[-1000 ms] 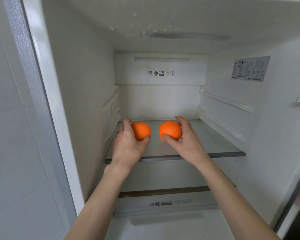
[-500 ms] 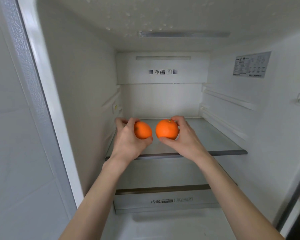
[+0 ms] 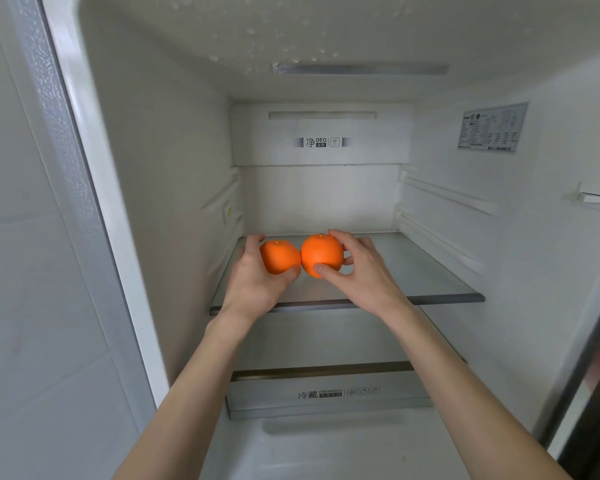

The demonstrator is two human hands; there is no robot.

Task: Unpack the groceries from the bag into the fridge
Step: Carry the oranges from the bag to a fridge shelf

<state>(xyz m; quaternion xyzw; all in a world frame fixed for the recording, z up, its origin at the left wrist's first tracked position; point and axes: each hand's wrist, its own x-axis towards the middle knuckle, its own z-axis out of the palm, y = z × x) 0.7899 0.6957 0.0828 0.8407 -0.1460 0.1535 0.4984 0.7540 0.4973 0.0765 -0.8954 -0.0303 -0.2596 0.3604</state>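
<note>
Gripping one orange point(image 3: 280, 256) each, left hand point(image 3: 253, 282) and right hand point(image 3: 364, 271)

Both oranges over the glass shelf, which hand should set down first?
Left, probably. The left hand holds its orange lower, near the shelf by the left wall; the right hand's orange sits higher.

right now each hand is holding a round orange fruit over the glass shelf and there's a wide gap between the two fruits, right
Not quite: the head view shows the two fruits pressed together, no gap. The left hand holds one round orange fruit, the right hand the other, over the glass shelf.
</note>
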